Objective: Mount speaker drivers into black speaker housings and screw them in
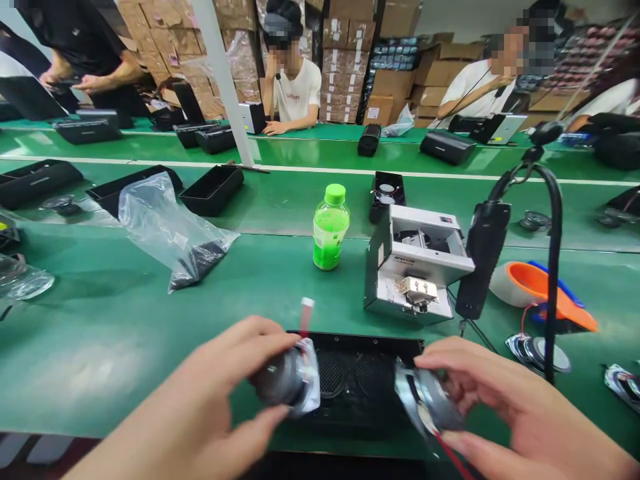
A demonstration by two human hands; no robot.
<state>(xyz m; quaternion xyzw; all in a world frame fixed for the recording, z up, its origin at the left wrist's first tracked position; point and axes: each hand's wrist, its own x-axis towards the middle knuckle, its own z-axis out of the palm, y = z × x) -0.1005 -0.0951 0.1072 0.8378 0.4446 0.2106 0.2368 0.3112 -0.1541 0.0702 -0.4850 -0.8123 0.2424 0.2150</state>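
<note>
A round speaker driver (286,379) with a silvery frame is gripped by my left hand (235,380), fingers above and thumb below. Another speaker driver (431,400), with a red wire trailing from it, sits between the fingers and thumb of my right hand (495,400). Both drivers are held tilted over the two ends of a black speaker housing (360,400) that lies on the bench. Two round mesh grilles show inside the housing, between my hands. A small strip with a white end (307,305) sticks up behind the left driver.
Ahead stand a green-capped bottle (331,230) and a white-fronted dispenser machine (417,263). A black hanging electric screwdriver (484,257), an orange-and-white tape roll (530,287) and loose drivers (537,351) lie to the right. A plastic bag (165,223) is at left; co-workers sit or stand across the bench.
</note>
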